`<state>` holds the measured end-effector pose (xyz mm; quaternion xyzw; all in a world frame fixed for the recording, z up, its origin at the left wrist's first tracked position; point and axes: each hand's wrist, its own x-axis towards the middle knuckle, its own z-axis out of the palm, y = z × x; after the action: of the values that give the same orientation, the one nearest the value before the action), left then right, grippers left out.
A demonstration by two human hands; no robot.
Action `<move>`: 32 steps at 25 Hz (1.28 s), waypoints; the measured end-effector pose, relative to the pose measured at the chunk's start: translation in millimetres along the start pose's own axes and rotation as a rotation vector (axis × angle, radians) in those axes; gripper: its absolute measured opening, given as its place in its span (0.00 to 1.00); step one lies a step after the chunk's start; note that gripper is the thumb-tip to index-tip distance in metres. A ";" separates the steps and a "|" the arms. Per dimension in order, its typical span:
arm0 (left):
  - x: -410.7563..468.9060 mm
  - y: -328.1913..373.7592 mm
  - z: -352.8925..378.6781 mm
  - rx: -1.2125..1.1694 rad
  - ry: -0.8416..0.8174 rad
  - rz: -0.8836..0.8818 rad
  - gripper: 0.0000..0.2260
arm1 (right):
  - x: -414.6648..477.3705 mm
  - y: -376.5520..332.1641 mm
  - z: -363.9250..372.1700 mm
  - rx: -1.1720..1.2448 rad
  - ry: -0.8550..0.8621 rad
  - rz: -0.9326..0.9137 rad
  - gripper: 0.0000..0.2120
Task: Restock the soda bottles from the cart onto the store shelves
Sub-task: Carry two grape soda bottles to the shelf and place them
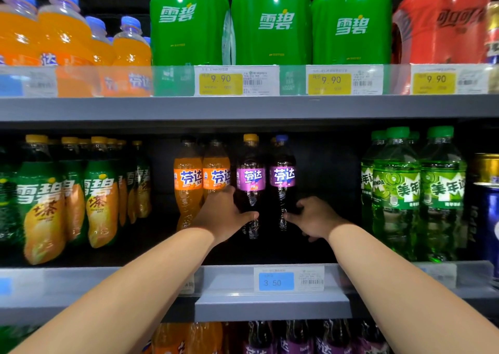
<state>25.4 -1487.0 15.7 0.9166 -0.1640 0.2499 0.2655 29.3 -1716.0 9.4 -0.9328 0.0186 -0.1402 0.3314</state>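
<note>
the left hand covers the lower half of an orange fanta bottle, and its fingertips are hidden behind the left grape fanta bottle. the right hand shows no clear grip on the right grape fanta bottle. the bottom-shelf bottles are cut off by the lower edge. the fine print on the price tag is unreadable.

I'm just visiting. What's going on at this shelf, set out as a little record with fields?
Place: grey metal middle shelf of a drinks aisle
Left hand: grips left dark plastic soda bottle with purple label
Right hand: grips right dark plastic soda bottle with purple label
Neighbours: orange soda bottles to the left, green bottles to the right
Price tag: blue, 3.50
</note>
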 end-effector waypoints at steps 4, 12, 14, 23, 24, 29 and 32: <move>-6.3 6.3 -8.9 0.064 0.048 -0.039 0.31 | -7.8 -5.7 -7.1 -0.009 0.042 -0.028 0.22; -42.7 -0.2 -49.7 0.040 -0.102 0.035 0.20 | -65.2 -41.8 -19.1 0.089 0.222 -0.136 0.21; -66.6 -12.4 -65.6 0.061 -0.047 0.136 0.25 | -98.7 -49.8 -14.2 0.206 0.284 -0.301 0.19; -205.1 -89.7 -173.5 0.207 0.052 0.307 0.32 | -208.0 -139.6 68.1 0.324 -0.018 -0.773 0.28; -224.1 -103.6 -187.0 0.219 0.068 0.277 0.32 | -216.7 -154.8 82.1 0.341 -0.026 -0.805 0.27; -331.9 -187.4 -258.5 0.255 0.063 0.053 0.37 | -265.7 -237.7 163.1 0.381 -0.112 -0.924 0.25; -400.1 -238.3 -310.7 0.254 0.122 -0.060 0.36 | -302.3 -294.4 221.5 0.411 -0.217 -0.977 0.25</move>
<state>-315.2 -1051.2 -70.9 0.9305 -0.0873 0.3157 0.1640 -217.4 -1312.1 -46.5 -0.7580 -0.4794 -0.1814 0.4034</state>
